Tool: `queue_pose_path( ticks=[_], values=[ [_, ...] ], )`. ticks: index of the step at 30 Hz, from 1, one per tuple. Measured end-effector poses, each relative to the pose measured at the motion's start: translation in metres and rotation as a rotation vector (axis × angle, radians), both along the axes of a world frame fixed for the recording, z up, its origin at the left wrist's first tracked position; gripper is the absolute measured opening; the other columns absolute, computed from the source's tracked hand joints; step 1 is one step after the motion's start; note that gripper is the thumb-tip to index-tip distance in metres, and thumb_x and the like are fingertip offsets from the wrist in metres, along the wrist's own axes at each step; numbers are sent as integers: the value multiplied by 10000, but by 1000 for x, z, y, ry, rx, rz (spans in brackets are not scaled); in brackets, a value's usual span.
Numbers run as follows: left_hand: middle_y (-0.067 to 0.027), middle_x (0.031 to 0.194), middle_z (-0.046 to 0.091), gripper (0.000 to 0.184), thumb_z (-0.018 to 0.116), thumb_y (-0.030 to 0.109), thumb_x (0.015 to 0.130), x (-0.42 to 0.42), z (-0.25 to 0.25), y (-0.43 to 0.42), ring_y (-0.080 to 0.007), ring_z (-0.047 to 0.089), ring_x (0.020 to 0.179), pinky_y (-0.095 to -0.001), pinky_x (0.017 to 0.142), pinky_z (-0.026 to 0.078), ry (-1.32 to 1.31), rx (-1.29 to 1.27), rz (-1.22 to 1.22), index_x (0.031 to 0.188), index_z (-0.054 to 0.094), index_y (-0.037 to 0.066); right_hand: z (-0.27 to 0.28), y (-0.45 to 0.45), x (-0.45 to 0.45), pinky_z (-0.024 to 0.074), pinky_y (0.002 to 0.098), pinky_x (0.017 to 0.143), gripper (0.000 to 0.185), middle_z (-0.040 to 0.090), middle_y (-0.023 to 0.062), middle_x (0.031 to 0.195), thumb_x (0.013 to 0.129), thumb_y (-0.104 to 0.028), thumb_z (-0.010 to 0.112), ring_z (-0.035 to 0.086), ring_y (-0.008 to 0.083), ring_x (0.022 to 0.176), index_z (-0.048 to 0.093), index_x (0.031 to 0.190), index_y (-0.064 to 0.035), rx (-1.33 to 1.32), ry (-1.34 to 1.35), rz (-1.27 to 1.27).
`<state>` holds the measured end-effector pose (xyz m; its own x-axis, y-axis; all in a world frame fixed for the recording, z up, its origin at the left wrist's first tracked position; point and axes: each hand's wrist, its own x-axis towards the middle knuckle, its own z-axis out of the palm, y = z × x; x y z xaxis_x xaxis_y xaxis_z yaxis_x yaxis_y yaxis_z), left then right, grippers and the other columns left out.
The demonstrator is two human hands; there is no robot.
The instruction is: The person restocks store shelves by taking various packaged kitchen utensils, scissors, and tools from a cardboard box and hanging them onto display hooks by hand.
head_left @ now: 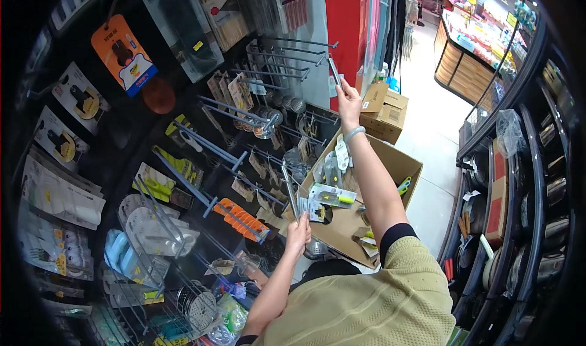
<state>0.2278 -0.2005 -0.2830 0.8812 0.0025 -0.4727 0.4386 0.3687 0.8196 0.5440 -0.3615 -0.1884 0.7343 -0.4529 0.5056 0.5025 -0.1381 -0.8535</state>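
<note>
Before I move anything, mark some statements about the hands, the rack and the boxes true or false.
1. The right hand holds a slim metal utensil. True.
2. The left hand holds nothing. False: it holds another slim metal utensil.
3. The wristband is on the left wrist. False: it is on the right wrist.
4. A row of orange items hangs on the rack. True.
5. The large open cardboard box has nothing in it. False: packaged goods lie inside, one with a yellow-green handle.
</note>
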Motion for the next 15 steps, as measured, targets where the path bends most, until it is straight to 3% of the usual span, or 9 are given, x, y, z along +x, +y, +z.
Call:
queue_pose_path(
  ticks=[3, 11, 15],
  values=[
    [53, 470, 295, 407, 442, 365, 949, 0, -2, 0, -42, 238, 346, -220, 342, 164, 10, -16, 7, 633, 377, 117, 1, -1, 21, 424, 238, 631, 312, 584, 24, 741, 811, -153, 670, 528, 87, 672, 630, 1117, -104, 29, -39, 8],
    [47, 476, 278, 413, 423, 367, 957, 3, -6, -1, -54, 236, 362, -223, 357, 171, 32, 26, -31, 635, 356, 117, 2, 4, 27, 434, 250, 661, 318, 618, 39, 770, 811, -178, 659, 550, 99, 690, 627, 1120, -108, -64, 178, 74],
    [50, 476, 281, 416, 432, 368, 954, 4, -13, 1, -52, 237, 361, -220, 358, 169, 42, 6, -5, 631, 359, 117, -23, 18, 62, 449, 251, 679, 335, 646, 61, 802, 810, -195, 655, 577, 101, 714, 619, 1127, -91, -20, 261, 187]
  ],
)
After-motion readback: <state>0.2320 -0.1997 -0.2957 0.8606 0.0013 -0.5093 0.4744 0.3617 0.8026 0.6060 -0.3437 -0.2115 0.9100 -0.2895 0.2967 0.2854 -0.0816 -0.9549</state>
